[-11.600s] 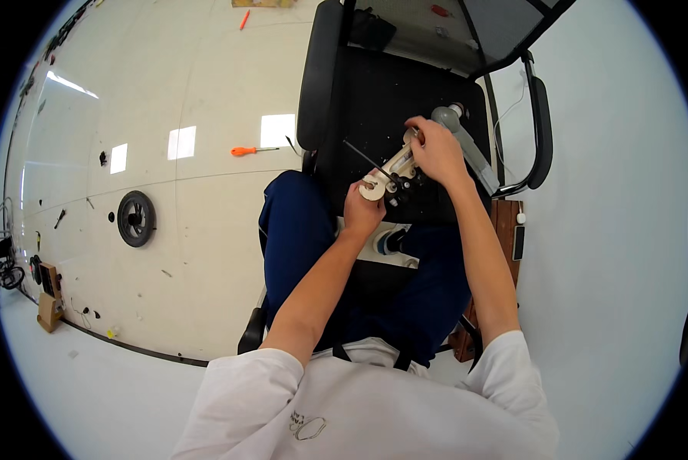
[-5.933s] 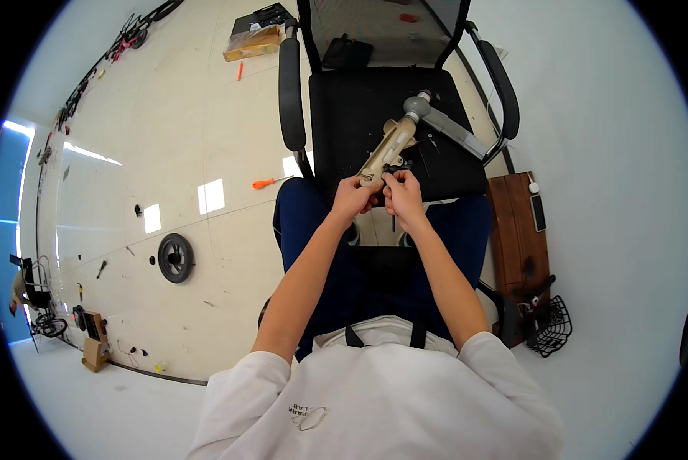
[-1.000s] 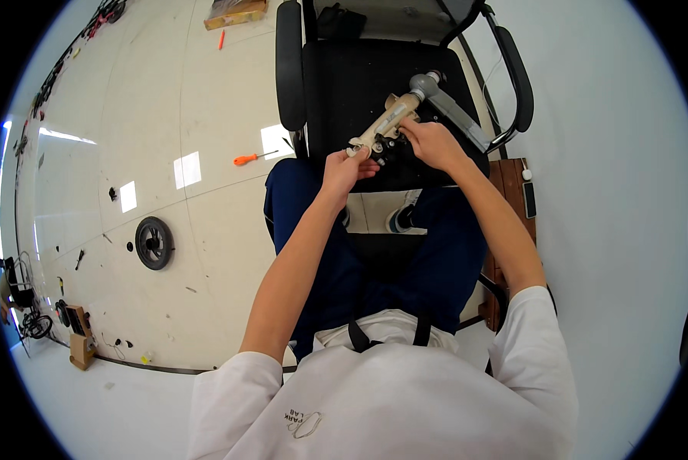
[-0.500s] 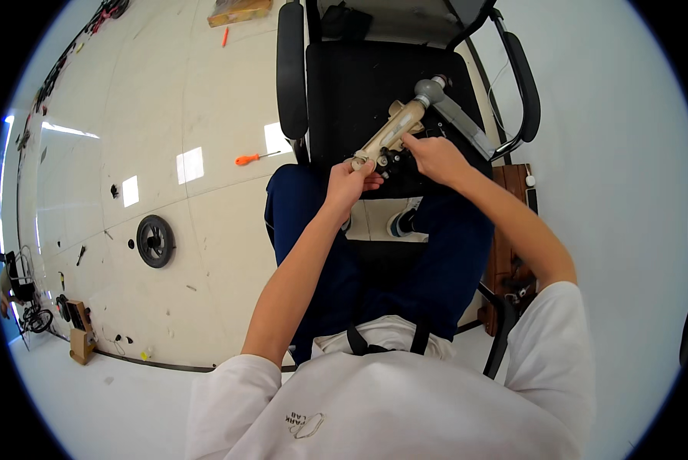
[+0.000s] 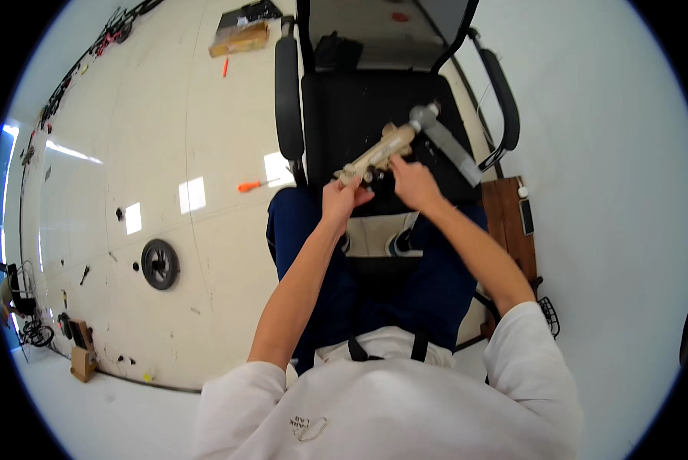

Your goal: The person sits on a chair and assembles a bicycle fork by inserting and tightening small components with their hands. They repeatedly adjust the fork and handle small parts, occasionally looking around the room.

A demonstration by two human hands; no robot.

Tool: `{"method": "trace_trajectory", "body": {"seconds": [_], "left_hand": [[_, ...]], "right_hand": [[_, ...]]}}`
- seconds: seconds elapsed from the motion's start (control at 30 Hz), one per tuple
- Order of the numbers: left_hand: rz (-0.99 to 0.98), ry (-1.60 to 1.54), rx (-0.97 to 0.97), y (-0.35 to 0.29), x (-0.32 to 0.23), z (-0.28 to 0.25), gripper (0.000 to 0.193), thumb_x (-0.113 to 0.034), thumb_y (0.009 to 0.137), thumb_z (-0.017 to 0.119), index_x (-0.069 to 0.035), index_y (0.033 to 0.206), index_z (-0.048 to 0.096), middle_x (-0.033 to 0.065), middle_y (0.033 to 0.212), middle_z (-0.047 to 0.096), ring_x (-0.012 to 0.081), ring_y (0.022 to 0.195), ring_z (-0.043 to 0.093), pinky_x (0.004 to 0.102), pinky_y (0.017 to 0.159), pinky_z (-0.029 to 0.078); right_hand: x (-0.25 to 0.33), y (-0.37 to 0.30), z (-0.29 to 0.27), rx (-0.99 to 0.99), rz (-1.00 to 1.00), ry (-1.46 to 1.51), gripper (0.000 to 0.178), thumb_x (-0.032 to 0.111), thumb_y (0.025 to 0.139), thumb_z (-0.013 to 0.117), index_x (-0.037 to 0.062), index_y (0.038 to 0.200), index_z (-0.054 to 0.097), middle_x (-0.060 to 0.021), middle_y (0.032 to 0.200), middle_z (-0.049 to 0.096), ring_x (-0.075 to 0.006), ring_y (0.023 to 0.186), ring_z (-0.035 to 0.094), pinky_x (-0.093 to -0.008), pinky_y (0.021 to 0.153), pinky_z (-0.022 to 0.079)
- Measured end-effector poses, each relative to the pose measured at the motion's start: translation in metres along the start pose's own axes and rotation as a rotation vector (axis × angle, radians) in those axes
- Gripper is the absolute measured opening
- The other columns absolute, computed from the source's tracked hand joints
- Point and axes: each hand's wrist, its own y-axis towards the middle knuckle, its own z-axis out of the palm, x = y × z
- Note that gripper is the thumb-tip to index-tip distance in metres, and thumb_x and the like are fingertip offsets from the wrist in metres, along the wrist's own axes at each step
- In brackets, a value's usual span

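A beige tubular part (image 5: 396, 142) with black fittings (image 5: 375, 177) lies slantwise over the black chair seat (image 5: 336, 103). At its far end is a round grey joint (image 5: 422, 117), from which a flat grey bar (image 5: 455, 152) runs to the right. My left hand (image 5: 341, 202) is closed round the near end of the beige part, thumb on top. My right hand (image 5: 415, 184) grips its right side by the black fittings, the fingertips partly hidden.
An orange-handled screwdriver (image 5: 250, 186) and a black wheel (image 5: 160, 264) lie on the tiled floor at left. A cardboard box (image 5: 239, 40) is farther off. Armrests (image 5: 288, 100) flank the seat; brown wooden boards (image 5: 506, 218) stand by the white wall at right.
The view has tilted, so chair and floor things appear lower. My right hand has slid slightly along the beige part toward my left hand. Both hands keep their hold.
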Motion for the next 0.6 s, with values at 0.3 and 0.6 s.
{"method": "trace_trajectory", "body": {"seconds": [0.3,0.6], "left_hand": [[0.085,0.107,0.045,0.012,-0.009,-0.006,0.036,-0.028,0.095,0.053,0.007,0.091,0.060,0.0165,0.073,0.064,0.0228,0.065,0.066,0.0308,0.056,0.055],[0.124,-0.031,-0.072,0.022,0.000,0.014,0.050,-0.047,0.094,0.047,0.002,0.098,0.056,0.0143,0.077,0.062,0.0214,0.063,0.065,0.0333,0.054,0.056]], "right_hand": [[0.006,0.004,-0.008,-0.042,-0.124,0.027,0.017,0.017,0.091,0.051,0.0024,0.098,0.056,-0.0264,0.071,0.059,-0.0435,0.069,0.059,-0.0516,0.061,0.047],[0.008,0.017,-0.018,-0.061,-0.649,-0.311,0.022,0.023,0.093,0.046,0.0036,0.089,0.054,-0.0214,0.059,0.058,-0.0429,0.055,0.058,-0.0513,0.052,0.045]]}}
